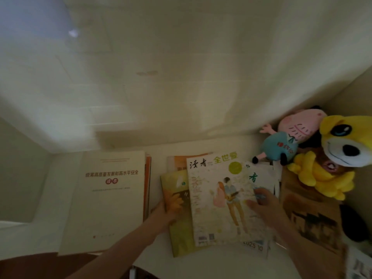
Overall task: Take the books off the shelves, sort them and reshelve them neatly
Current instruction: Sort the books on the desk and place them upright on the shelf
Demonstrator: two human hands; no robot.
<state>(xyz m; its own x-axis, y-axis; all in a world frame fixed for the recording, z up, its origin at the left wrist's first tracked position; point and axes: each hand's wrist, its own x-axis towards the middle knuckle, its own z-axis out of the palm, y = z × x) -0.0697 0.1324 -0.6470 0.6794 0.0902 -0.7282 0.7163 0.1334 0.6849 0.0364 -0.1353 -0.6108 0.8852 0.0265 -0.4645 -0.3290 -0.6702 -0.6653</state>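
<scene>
A loose pile of magazines lies flat on a white shelf. On top is a pale magazine showing a drawn couple with a guitar. Under it sits a yellow-green book, and an orange one lies behind. My left hand grips the left edge of the yellow-green book. The fingers of my right hand rest on the right side of the top magazine. A large cream book with red title lettering lies flat to the left, on top of orange-edged books.
Plush toys fill the right corner: a pink and blue pig and a yellow dog. A brown-covered book lies beneath the dog. The pale back wall rises behind the shelf.
</scene>
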